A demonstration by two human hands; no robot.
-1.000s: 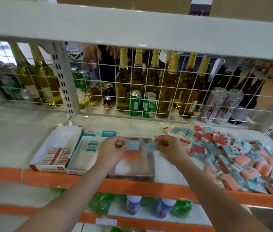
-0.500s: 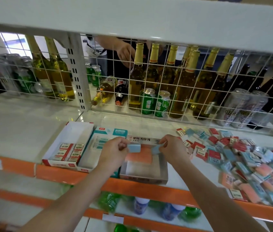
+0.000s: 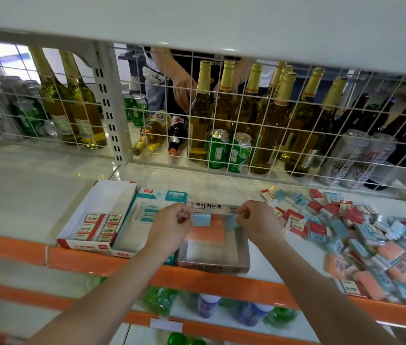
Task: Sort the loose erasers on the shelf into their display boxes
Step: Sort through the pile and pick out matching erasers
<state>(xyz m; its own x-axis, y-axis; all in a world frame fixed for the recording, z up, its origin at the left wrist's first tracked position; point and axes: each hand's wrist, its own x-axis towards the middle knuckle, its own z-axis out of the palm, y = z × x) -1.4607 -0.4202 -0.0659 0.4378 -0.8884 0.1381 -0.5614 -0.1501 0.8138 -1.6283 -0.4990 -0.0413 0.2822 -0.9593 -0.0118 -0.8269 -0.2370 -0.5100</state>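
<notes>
Three display boxes stand side by side at the shelf's front edge. The white and red box (image 3: 102, 195) on the left holds several red-labelled erasers. The teal box (image 3: 144, 207) in the middle holds a few light blue ones. The grey box (image 3: 243, 255) on the right holds orange erasers at its back. Above the grey box, my left hand (image 3: 169, 229) pinches a light blue eraser (image 3: 201, 219). My right hand (image 3: 259, 222) pinches a second light blue eraser (image 3: 231, 222) just beside it. A heap of loose erasers (image 3: 361, 240), red, blue and orange, covers the shelf to the right.
A white wire grid (image 3: 271, 135) closes off the back of the shelf, with bottles and cans behind it. Another person's hand (image 3: 183, 92) reaches among those bottles. The shelf's orange front rail (image 3: 221, 280) runs below the boxes. An upper shelf (image 3: 197, 18) hangs low overhead.
Both hands stay above the grey box with their blue erasers. The view has shifted a little, and the hand behind the grid has moved nearer the bottles.
</notes>
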